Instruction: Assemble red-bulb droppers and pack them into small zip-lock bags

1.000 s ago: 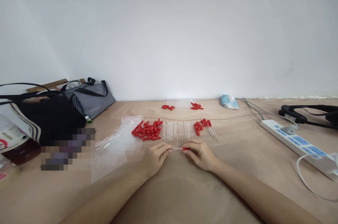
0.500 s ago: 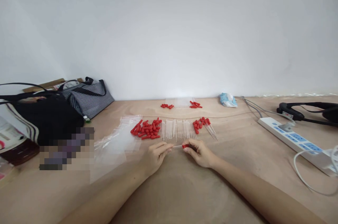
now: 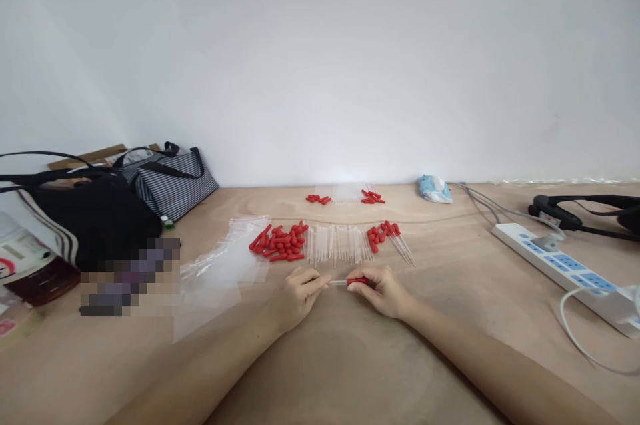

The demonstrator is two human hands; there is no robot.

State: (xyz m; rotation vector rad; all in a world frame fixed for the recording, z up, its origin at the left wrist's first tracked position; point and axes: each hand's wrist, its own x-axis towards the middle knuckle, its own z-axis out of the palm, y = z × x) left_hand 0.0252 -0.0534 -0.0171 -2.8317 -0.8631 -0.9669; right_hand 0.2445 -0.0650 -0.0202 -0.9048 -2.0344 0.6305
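Between my hands a thin clear tube (image 3: 338,282) lies level. My left hand (image 3: 301,293) pinches its left end. My right hand (image 3: 380,290) is closed on a red rubber bulb (image 3: 356,281) at the tube's right end. Just beyond them a row of clear tubes (image 3: 335,244) lies on the wooden table (image 3: 330,371). Left of the row is a pile of red bulbs (image 3: 280,242); right of it, a smaller group of red bulbs (image 3: 375,238) lies beside several tubes with bulbs on them (image 3: 401,245).
Clear plastic bags (image 3: 215,278) lie left. A black bag (image 3: 100,218), a striped bag (image 3: 175,181) and a bottle (image 3: 35,265) stand farther left. Tubes and bulbs (image 3: 373,197) lie near the wall. At right are a blue packet (image 3: 435,189), a power strip (image 3: 560,268) and a black headset (image 3: 555,210).
More of the red bulb shows in my right fingers, and it now lies in line with the tube. The whole view has shifted slightly.
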